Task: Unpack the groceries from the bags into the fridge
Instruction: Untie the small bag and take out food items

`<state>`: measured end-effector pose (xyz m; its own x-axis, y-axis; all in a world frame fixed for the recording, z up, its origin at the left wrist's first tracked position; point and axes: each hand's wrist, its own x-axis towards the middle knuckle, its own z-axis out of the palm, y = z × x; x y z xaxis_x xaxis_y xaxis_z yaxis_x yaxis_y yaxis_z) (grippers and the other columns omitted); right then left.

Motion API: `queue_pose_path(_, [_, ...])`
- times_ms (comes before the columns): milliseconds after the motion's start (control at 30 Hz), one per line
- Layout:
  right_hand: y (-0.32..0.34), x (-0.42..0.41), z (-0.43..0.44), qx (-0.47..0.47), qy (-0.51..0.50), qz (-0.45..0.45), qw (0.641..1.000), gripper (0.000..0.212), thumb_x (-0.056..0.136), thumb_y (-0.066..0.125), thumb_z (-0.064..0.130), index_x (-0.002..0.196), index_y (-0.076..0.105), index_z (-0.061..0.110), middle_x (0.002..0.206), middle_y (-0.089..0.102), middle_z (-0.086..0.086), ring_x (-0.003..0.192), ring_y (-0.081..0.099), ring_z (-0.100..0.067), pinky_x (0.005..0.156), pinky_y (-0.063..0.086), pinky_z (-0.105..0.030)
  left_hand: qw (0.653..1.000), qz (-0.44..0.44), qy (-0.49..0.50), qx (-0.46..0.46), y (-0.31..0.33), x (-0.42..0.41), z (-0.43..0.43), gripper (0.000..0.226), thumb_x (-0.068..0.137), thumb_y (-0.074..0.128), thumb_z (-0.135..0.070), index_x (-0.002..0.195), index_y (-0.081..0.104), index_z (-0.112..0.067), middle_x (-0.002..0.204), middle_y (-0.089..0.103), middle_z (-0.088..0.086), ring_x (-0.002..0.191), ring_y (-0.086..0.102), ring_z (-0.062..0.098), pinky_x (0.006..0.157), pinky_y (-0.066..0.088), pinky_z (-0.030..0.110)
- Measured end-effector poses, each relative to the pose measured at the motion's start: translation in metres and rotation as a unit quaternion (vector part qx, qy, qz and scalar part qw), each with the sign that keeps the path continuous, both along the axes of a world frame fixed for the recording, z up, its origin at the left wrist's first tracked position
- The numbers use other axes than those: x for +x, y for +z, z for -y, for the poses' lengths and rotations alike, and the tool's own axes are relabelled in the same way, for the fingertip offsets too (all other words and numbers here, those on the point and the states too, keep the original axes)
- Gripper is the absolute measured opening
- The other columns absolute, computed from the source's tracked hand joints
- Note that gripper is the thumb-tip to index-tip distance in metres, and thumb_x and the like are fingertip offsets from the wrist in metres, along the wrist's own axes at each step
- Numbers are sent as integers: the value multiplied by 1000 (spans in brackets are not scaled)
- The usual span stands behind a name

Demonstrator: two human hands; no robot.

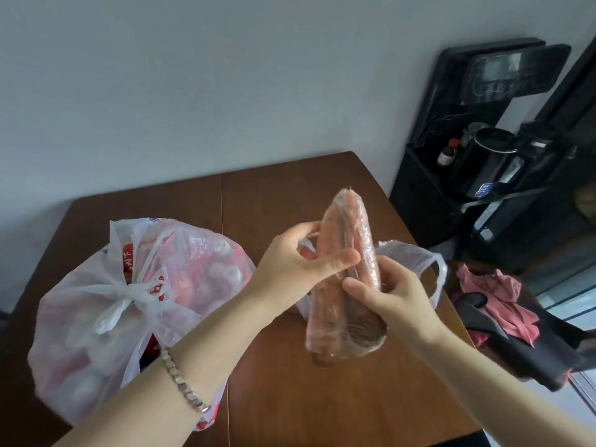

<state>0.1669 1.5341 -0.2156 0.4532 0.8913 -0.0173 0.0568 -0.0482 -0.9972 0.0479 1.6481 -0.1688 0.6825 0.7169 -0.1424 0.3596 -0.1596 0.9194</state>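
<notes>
Wrapped carrots [351, 227] are held upright above the wooden table [290, 188]: orange, tapered, bundled tight in clear film. My left hand [290, 259] pinches mid-length and my right hand [396, 295] grips just below. Just behind lies a slack white plastic bag [416, 256], contents hidden. At the left sits a knotted translucent bag [80, 301] of round red and pale produce, kind unresolved.

orange carrots [346, 279], brown table [290, 185], pink cloth [493, 295]
</notes>
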Motion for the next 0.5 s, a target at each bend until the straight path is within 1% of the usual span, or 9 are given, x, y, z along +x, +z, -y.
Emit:
queue_pose_path(67, [6,-10,-12,10,9,-12,1000,35,68,77,32,96,64,16,82,73,6,77,71,-11,62,54,-19,998,20,56,-25,-2,4,-3,42,64,75,-52,89,67,-19,88,72,-5,81,69,10,72,57,26])
queue_pose_path(100, [9,-10,-16,8,22,-17,1000,32,70,73,34,94,64,15,79,72,4,75,70,-11,62,54,-20,996,33,72,-48,-4,3,-4,35,68,74,-47,85,69,-17,81,73,-1,76,71,14,70,58,30])
queue_pose_path(167, [6,-4,-21,-29,47,-27,998,34,78,58,41,84,67,9,74,69,1,67,66,-15,62,53,-24,991,62,79,-84,-12,-4,-10,33,63,74,-45,79,69,-16,78,73,3,76,71,17,74,57,34])
queue_pose_path(233, [-14,12,-27,-125,25,39,991,45,93,46,41,79,69,5,73,69,-5,66,65,-20,65,52,-27,987,84,68,-117,-19,-12,-16,33,58,79,-38,80,69,-15,81,73,5,79,70,19,79,55,36])
queue_pose_path(267, [-29,19,-31,-193,18,110,975,44,97,45,37,81,70,5,77,70,-9,72,65,-22,68,51,-28,987,84,66,-120,-25,-17,-18,31,59,81,-33,81,68,-14,82,73,5,80,70,19,80,54,35])
queue_pose_path(333, [-59,21,-41,-323,69,255,909,42,97,44,36,88,68,2,89,69,-14,85,64,-26,73,48,-30,988,82,72,-108,-34,-23,-22,20,66,76,-25,81,68,-16,79,73,1,80,69,16,78,53,30])
queue_pose_path(400, [-83,12,-53,-380,107,319,862,52,95,40,48,92,65,2,102,64,-15,95,60,-28,79,47,-32,990,65,80,-97,-40,-26,-23,12,76,66,-31,81,67,-19,74,73,-6,78,68,11,72,53,24])
queue_pose_path(433, [-90,6,-58,-395,104,334,849,54,93,40,53,97,63,4,110,59,-14,103,56,-28,84,46,-33,988,61,90,-111,-43,-27,-24,21,79,60,-40,81,67,-21,73,73,-8,78,68,9,72,51,23])
queue_pose_path(500, [-102,-6,-69,-407,94,380,825,61,88,43,62,112,59,9,121,55,-9,113,49,-26,88,44,-34,966,69,136,-208,-42,-29,-27,38,84,50,-53,76,69,-21,71,72,-10,76,68,4,74,46,23])
